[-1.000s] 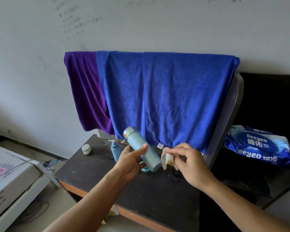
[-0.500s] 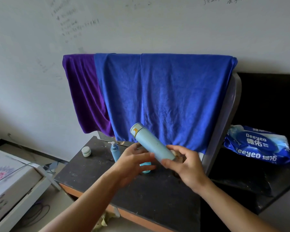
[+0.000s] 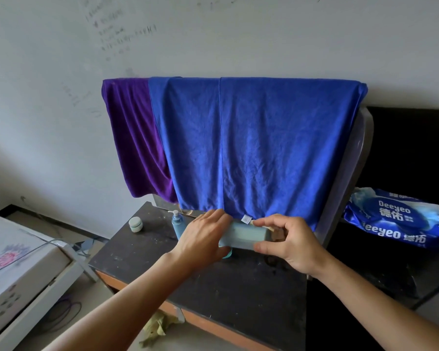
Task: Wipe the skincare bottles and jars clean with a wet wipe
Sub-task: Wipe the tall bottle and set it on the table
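Your left hand [image 3: 203,236] and right hand [image 3: 287,239] clamp the pale-blue cylindrical bottle [image 3: 243,235] level, lower centre; wiping underway, wet wipe hidden. Next, rotate it.

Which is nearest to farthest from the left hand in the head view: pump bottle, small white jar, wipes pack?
From the left hand:
1. Pump bottle: just left of the hand, on the dark table.
2. Small white jar: farther left, near the table's back-left corner.
3. Wipes pack: far right, beyond the right hand, on the other dark surface.
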A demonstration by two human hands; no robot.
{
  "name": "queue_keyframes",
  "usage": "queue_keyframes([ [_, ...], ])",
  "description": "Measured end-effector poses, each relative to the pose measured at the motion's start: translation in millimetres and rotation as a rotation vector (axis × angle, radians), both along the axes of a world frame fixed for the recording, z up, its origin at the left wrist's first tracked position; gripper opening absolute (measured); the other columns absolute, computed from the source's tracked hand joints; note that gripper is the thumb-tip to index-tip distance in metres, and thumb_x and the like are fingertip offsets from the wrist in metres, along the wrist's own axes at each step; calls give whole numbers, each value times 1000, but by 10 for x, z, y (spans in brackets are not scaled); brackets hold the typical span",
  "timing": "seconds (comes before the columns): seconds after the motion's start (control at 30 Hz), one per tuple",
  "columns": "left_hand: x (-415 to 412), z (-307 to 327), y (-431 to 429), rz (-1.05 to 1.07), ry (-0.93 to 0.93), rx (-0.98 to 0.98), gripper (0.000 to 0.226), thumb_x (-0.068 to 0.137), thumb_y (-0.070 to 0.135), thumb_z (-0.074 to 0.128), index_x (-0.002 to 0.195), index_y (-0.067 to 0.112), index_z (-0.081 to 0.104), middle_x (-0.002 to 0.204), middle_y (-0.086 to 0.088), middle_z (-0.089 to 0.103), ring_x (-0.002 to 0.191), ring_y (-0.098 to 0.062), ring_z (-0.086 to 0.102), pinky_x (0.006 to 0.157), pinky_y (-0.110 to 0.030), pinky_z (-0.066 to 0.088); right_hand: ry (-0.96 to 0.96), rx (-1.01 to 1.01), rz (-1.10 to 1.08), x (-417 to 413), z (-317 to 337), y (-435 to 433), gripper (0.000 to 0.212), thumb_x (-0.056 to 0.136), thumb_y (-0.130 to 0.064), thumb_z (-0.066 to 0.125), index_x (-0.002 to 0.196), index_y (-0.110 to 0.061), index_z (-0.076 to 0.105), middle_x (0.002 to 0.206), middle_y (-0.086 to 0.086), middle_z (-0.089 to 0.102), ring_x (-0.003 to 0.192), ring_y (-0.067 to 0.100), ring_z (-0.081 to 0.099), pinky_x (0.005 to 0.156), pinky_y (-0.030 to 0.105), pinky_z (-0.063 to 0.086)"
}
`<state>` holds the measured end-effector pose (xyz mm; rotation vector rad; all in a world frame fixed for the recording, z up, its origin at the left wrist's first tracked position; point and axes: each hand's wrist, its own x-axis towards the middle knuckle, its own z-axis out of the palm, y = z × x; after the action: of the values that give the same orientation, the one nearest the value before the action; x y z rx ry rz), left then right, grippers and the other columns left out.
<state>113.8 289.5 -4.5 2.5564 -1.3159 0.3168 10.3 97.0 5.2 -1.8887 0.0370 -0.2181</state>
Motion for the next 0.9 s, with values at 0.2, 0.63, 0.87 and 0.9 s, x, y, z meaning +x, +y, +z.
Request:
queue_keyframes([
  [0.2,-9,5,-9,90,-3,-21,49,62,39,72,106,21,64,95,3,55,92,-21,54,72,-25,34,-254,-321,-99,-34,94,-37,34,80,-29,71,112,-21,68,106,-10,61,89,8,62,80,20,49],
  [0.63,-15,-14,44,278,204,-104,53,59,41,77,109,29,65,97,7,56,97,-13,52,73,-25,37,-527,-972,-73,206,-162,-194,35,89,-5,44,115,-10,66,117,4,68,113,24,61,88,41,55],
  [0.87,-100,-64,3,233,767,-515,45,60,23,88,97,13,63,85,-13,58,62,-25,60,47,-36,52,-645,-599,-142,78,-125,190,33,91,3,50,121,-4,62,127,8,61,122,14,55,103,26,43],
  [0.9,-116,-93,6,223,833,-558,45,60,22,88,97,14,63,85,-18,58,57,-25,59,43,-37,51,-619,-532,-125,81,-144,181,33,90,4,51,120,-5,63,125,5,62,121,10,55,102,24,44],
])
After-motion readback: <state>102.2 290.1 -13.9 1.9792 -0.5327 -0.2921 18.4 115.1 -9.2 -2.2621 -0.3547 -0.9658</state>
